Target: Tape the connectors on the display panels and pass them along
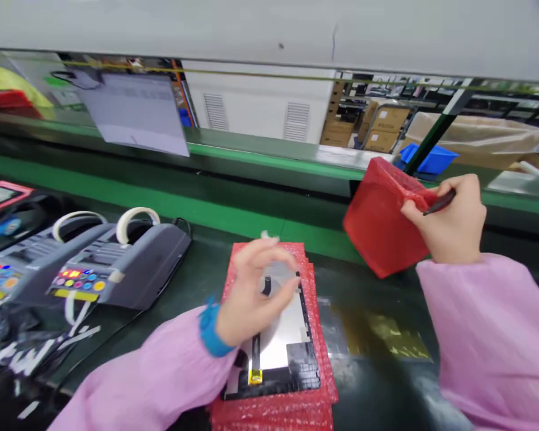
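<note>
Red bag (381, 224): in right hand (460, 218) | panel (278, 341): below left hand (242, 305), probably apart

The red bags (273, 413) are bumpy, glossy plastic, the panel (281, 341) smooth.

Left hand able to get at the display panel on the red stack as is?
Likely yes: the left hand is over the display panel, with nothing visible between them.

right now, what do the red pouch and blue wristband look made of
The red pouch looks like soft plastic bubble wrap, slightly glossy, bumpy along its top. The blue wristband seems matte fabric with loose ends, though blur leaves rubber possible.
</note>
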The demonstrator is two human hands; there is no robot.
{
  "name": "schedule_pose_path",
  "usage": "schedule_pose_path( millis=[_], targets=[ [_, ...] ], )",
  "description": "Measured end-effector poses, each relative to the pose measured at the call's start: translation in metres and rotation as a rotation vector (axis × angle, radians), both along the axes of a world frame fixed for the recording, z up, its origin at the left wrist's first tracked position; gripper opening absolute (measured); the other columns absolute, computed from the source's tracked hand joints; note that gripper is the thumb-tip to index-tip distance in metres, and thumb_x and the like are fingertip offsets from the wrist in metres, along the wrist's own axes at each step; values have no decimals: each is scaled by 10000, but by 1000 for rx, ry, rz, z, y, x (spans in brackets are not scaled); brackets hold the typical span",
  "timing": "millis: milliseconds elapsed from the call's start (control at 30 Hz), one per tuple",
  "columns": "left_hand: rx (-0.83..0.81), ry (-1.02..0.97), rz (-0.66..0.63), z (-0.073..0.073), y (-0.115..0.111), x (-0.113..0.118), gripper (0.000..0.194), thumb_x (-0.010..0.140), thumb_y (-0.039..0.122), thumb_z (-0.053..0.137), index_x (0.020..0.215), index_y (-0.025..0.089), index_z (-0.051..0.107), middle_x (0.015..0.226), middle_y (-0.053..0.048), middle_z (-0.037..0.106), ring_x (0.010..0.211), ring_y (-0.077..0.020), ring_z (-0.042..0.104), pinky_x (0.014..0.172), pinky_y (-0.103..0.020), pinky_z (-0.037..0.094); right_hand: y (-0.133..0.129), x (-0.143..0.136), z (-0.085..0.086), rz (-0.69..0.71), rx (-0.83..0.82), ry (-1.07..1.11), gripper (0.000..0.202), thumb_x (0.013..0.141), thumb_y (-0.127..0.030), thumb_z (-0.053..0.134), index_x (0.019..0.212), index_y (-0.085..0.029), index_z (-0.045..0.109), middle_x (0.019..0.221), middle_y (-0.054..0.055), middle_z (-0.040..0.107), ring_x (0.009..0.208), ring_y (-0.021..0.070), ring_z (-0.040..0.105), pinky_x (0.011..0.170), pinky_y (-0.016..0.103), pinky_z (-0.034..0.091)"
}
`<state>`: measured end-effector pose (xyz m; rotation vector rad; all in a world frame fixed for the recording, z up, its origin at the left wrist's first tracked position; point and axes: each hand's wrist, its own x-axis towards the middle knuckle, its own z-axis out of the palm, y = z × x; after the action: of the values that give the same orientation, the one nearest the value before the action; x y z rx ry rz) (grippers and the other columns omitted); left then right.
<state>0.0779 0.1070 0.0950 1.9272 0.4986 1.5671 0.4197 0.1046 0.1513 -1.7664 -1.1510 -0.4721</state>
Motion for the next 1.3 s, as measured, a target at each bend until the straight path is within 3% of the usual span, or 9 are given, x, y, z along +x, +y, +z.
schedule_pose_path(
  millis=[133,267,400,467,633,767,933,1133,1300],
  targets=[
    [162,160,-64,-11,-10,57,993,825,184,809,1597,298,194,1648,-195,364,1582,-392,309,1285,-685,239,-14,-86,13,253,327,121,488,728,-246,790,876,-304,329,812,-38,476,732,183,635,745,328,522],
    [48,169,27,-38,-32,69,1197,763,274,894,1630,340,71,1757,-213,39,1616,-481,-110,1217,-846,20,-33,-153,30,386,484,141,441,813,-294,765,887,-307,330,864,-25,442,750,184,646,802,380,576],
    [15,24,92,-43,-43,67,1167,821,390,876,1615,393,21,1768,-172,-112,1627,-435,-117,1264,-775,44,-52,-197,49,502,549,127,440,837,-262,783,876,-300,346,865,-35,433,768,167,671,828,384,609],
    [-55,-85,71,-34,-39,60,1014,945,381,743,1611,386,-23,1770,-180,14,1647,-384,67,1291,-692,184,-62,-209,58,641,472,159,434,863,-281,794,883,-297,360,866,-34,485,841,175,719,836,365,625],
    [-452,-383,50,-9,-19,19,1038,845,183,730,1602,306,31,1644,-178,409,1475,-316,501,1234,-546,394,-76,-182,58,927,252,324,486,876,-502,806,922,-300,365,939,-13,689,1007,217,766,857,379,637],
    [-843,-477,-8,5,-22,-11,900,658,78,685,1476,217,336,1424,-137,631,1295,-306,651,1157,-513,487,-64,-132,10,733,86,504,612,767,-608,864,948,-288,375,942,4,740,899,203,749,748,334,597],
    [-871,-388,-22,15,-32,-21,867,643,82,686,1446,232,395,1426,-93,641,1355,-306,613,1207,-497,443,-55,-131,-53,750,-219,853,761,588,-695,919,932,-274,388,796,-61,643,622,122,615,532,227,467],
    [-667,-179,-79,-12,-8,-32,957,905,328,667,1628,293,41,1731,-116,296,1560,-268,391,1281,-449,335,-70,-154,-58,726,-19,1129,717,562,-495,996,911,-278,410,707,-98,563,616,102,586,568,191,483],
    [-623,53,6,-46,8,-61,1064,853,334,727,1645,183,32,1717,-191,285,1570,-295,361,1313,-473,234,-83,-135,-67,575,112,1103,682,581,-471,996,908,-273,432,725,-72,604,630,114,584,568,197,496]
  ],
)
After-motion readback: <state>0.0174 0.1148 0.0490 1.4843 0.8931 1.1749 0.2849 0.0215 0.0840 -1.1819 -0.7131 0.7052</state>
